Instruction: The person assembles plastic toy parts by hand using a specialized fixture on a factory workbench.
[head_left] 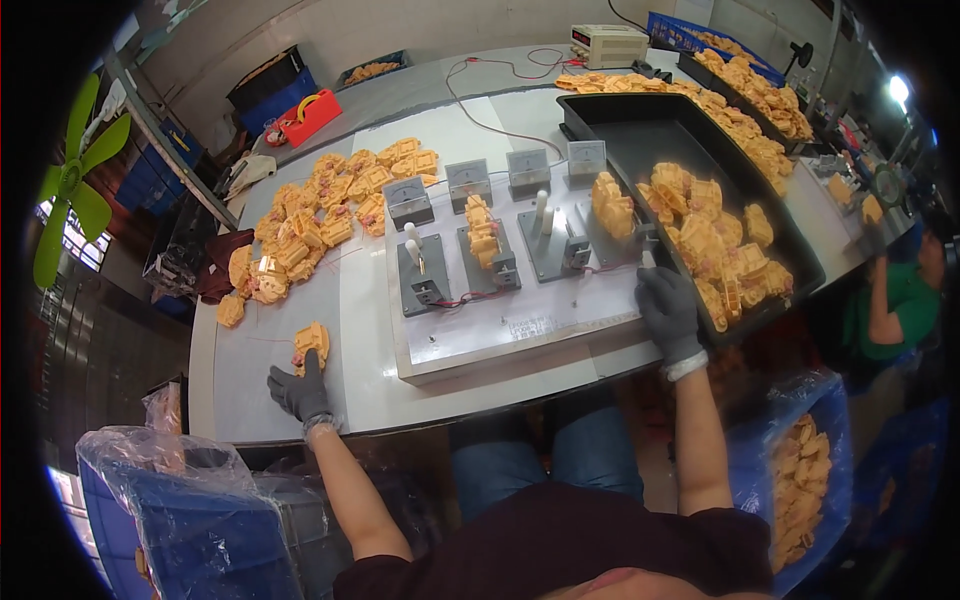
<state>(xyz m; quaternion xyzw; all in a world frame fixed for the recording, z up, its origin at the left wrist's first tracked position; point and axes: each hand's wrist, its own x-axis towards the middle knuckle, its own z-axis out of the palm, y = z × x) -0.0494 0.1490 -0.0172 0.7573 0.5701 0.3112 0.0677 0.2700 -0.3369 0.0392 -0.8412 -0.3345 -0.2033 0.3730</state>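
At the left of the table my gloved left hand point(298, 392) is closed on the near end of a yellow plastic part point(311, 338) with small reddish bits, low over the surface. My gloved right hand point(668, 308) grips the white-tipped lever point(648, 260) of the rightmost clamp on a white test box. Upright in that clamp stands another yellow part point(612, 207). A third yellow part point(482, 232) sits in the second clamp from the left. The first clamp point(424, 277) and third clamp point(553, 247) hold no part. Small dial meters point(467, 184) stand behind the clamps.
Loose yellow parts point(300, 225) are heaped at the left. A black tray point(690, 130) with more parts lies right of the test box point(480, 350). Behind stand a power supply point(608, 45) and a red holder point(310, 118). Another person point(890, 310) is at the right.
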